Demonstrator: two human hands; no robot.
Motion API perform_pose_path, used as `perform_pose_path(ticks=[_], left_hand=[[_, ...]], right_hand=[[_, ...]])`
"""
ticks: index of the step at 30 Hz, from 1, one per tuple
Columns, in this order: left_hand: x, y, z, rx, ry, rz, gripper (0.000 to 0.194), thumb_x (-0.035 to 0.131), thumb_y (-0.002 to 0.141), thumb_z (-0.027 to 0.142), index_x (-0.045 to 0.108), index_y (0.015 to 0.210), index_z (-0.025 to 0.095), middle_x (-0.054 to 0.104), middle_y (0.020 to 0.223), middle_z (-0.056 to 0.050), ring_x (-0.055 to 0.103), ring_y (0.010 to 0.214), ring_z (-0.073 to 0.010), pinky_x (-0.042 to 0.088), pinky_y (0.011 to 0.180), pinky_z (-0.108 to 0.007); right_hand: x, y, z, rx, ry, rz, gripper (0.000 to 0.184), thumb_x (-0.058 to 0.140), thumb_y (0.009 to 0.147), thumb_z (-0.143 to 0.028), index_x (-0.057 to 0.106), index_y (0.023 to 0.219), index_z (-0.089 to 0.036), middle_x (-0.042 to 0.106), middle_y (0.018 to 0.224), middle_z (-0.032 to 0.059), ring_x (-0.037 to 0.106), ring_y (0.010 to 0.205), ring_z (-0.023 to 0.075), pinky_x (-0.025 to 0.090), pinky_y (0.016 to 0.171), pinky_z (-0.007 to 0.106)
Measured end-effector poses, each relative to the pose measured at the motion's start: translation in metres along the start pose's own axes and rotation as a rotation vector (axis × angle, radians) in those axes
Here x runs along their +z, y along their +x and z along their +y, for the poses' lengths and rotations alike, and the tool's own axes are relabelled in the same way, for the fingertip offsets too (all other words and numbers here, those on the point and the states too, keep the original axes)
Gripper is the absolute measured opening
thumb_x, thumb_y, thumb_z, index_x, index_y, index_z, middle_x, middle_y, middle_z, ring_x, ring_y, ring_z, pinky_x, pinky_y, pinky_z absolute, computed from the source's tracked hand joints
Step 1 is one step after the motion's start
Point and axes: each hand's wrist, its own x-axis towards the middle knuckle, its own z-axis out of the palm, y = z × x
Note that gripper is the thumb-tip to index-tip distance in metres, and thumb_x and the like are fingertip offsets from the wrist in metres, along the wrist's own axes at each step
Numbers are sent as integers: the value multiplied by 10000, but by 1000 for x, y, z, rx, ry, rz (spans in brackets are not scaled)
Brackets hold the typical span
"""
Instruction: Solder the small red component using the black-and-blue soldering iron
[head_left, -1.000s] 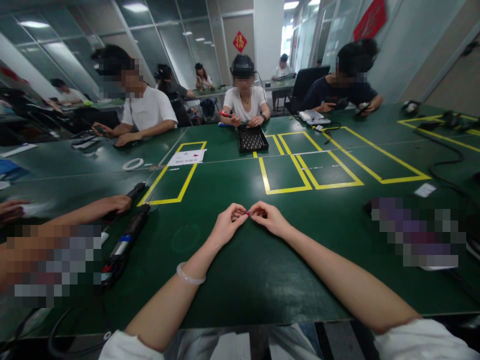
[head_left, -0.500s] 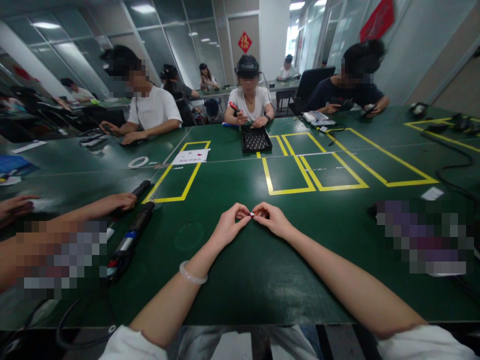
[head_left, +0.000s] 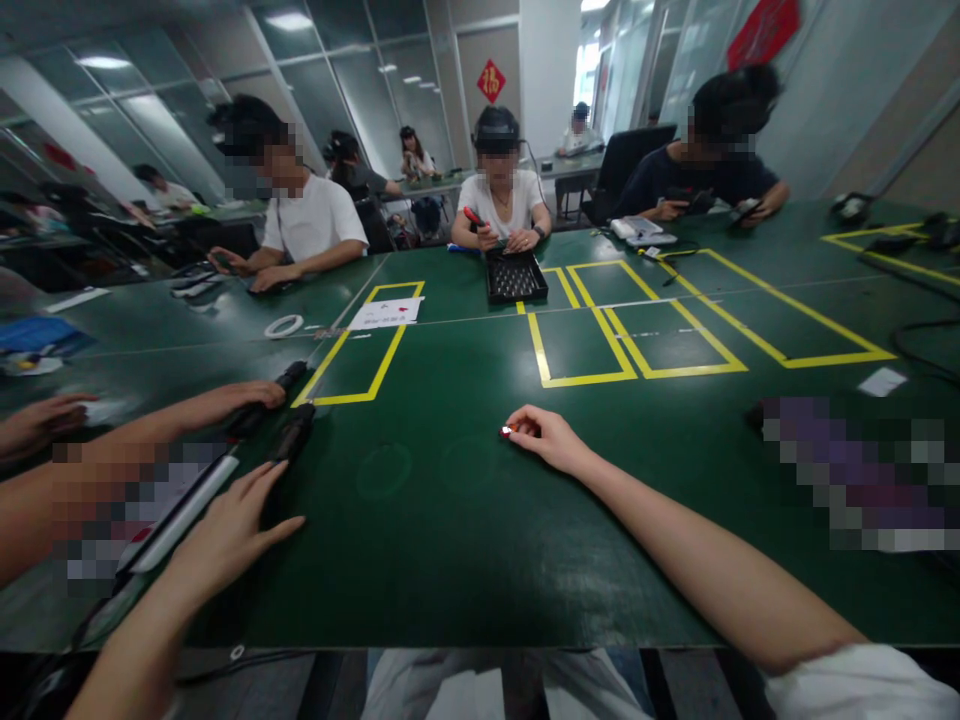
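Note:
My right hand (head_left: 546, 438) rests over the middle of the green table (head_left: 420, 560), thumb and fingertips pinched on a small white and red-orange piece (head_left: 506, 431). What kind of piece it is cannot be made out. My left hand (head_left: 236, 520) is at the left, over a dark cylindrical tool that looks like an electric screwdriver (head_left: 295, 432). Its thumb points out to the right, apart from the outstretched fingers, which reach the tool's body. Most of that tool is hidden under the hand.
Beside my left hand, a co-worker's hand (head_left: 255, 395) lies on another dark tool (head_left: 291, 377). Yellow tape outlines (head_left: 589, 380) mark the table. Across it, a person works over a black tray (head_left: 517, 280) of small parts. A tape roll (head_left: 283, 326) and a paper sign (head_left: 388, 313) lie left.
My left hand has let go of the small piece and moved left and nearer to me, onto the dark tool. My right hand keeps the piece in about the same place.

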Motion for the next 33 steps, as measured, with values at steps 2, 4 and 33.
perform_pose_path(ticks=[2,4,33], left_hand=[[-2,-11,-35,-63,-38,-41,756,567,654,563,408,1308,220,499,1374,-83,453,1255,-341,380,1034,-477],[-3,-19,-53,-94,-82,-85,714,563,623,589,438,1251,272,579,1299,-25,483,1224,-329,383,1026,-471],[18,60,243,181,-4,-91,669,557,751,510,381,1315,197,532,1087,-128,611,912,-281,466,719,-346]], right_hand=[[0,0,1,-4,0,-5,198,622,807,-275,621,955,-143,571,707,-9,500,619,110,394,583,223],[0,0,1,-9,-1,-8,198,623,806,-277,622,953,-145,572,705,-9,502,618,110,393,582,224],[2,0,2,-77,-51,51,194,623,792,-224,550,965,-176,595,788,-4,525,647,116,417,604,235]])
